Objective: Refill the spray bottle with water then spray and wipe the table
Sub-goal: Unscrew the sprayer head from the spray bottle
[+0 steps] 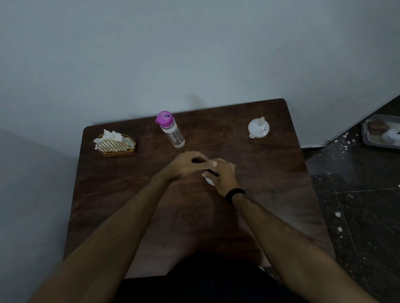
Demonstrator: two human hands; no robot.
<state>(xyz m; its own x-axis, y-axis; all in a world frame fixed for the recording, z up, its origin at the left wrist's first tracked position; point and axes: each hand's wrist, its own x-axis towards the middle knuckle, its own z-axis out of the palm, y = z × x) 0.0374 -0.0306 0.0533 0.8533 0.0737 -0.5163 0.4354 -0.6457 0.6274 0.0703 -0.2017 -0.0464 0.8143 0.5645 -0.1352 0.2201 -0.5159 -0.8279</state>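
Note:
Both my hands meet at the middle of the dark wooden table (127,194). My left hand (186,164) is closed over the black spray head from above. Wrapped around the white spray bottle (208,180), my right hand (223,175) hides nearly all of it; only a small white patch and a black piece show. A clear water bottle (173,132) with a pink cap stands upright behind my hands. Farther right on the table lies a white funnel (258,128). A gold wire holder with white napkins (115,143) sits at the far left.
The table stands in a corner against a pale wall. On the dark speckled floor to the right is a grey metal tray (366,137) holding a white bottle and a brown object. My right wrist wears a black band (235,194).

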